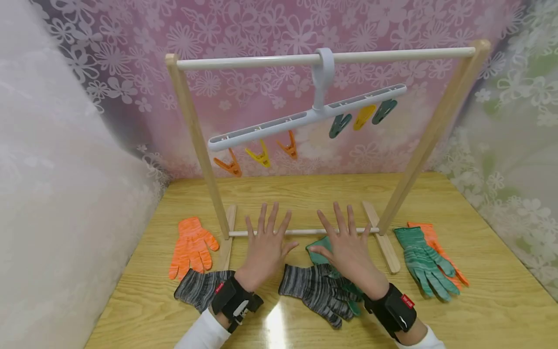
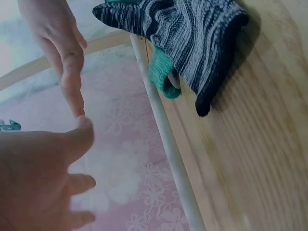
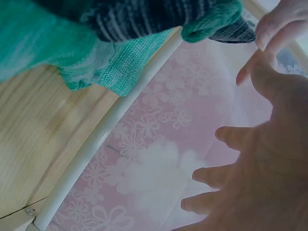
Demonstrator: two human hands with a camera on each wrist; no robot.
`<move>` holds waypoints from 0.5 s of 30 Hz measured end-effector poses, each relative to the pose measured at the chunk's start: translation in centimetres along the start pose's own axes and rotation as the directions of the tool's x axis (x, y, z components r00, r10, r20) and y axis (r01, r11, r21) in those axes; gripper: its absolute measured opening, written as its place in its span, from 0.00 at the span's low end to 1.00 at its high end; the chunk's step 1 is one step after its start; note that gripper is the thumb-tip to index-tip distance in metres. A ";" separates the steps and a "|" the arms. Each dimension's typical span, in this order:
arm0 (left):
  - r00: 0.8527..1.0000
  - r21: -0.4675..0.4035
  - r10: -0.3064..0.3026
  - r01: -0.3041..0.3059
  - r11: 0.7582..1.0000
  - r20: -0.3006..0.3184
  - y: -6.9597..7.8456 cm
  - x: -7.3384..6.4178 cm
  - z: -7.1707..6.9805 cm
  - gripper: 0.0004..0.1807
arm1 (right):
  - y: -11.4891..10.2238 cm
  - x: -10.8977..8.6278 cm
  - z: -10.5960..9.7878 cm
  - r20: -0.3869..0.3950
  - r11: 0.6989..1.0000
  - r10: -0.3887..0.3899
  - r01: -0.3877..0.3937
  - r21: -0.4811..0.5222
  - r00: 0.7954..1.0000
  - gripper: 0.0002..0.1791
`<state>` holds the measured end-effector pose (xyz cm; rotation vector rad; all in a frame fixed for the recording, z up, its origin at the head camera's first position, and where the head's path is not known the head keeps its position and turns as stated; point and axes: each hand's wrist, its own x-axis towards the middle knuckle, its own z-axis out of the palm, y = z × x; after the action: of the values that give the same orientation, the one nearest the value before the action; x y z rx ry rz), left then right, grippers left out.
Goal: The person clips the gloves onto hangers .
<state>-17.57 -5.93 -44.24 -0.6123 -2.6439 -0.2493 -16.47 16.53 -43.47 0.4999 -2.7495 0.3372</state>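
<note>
Both hands are held out with fingers spread, backs toward the head camera, holding nothing. The left hand (image 1: 267, 247) is above the left part of the rack's low white rod (image 1: 305, 232). My right hand (image 1: 348, 249) overlaps a green glove (image 1: 319, 248) in the head view. A grey-black striped glove (image 1: 309, 291) lies partly over that green one, between the wrists. Another striped glove (image 1: 200, 288) is partly hidden by the left wrist, with an orange glove (image 1: 190, 247) beyond it. At the right, a second green glove (image 1: 425, 261) lies over an orange glove (image 1: 449, 259).
A wooden rack (image 1: 429, 140) stands on the table (image 1: 492, 291). From its white top rod (image 1: 261, 61) hangs a grey hanger (image 1: 279, 127), slanting, with orange, yellow and dark green clothespins (image 1: 364, 116) below it. Floral curtains surround the table's back and sides.
</note>
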 end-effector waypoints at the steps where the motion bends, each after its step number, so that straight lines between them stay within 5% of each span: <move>1: 1.000 -0.006 -0.005 0.005 1.000 0.003 0.0 0.1 -0.2 0.36 | 0.0 0.0 -0.1 0.009 1.000 0.010 -0.010 -0.001 1.000 0.49; 6: 0.999 -0.086 -0.032 0.028 0.996 -0.042 -0.4 0.9 -0.9 0.24 | 0.5 0.2 -0.8 -0.006 0.998 0.046 -0.045 0.043 0.999 0.46; 15: 0.976 -0.141 -0.026 -0.005 0.990 -0.218 -1.0 1.3 -2.4 0.15 | 1.7 0.4 -2.0 -0.237 0.985 0.011 0.031 0.172 0.971 0.33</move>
<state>-18.26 -6.92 -41.56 -0.5790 -2.4313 -0.4823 -16.90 18.56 -41.82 0.4829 -2.4974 0.5994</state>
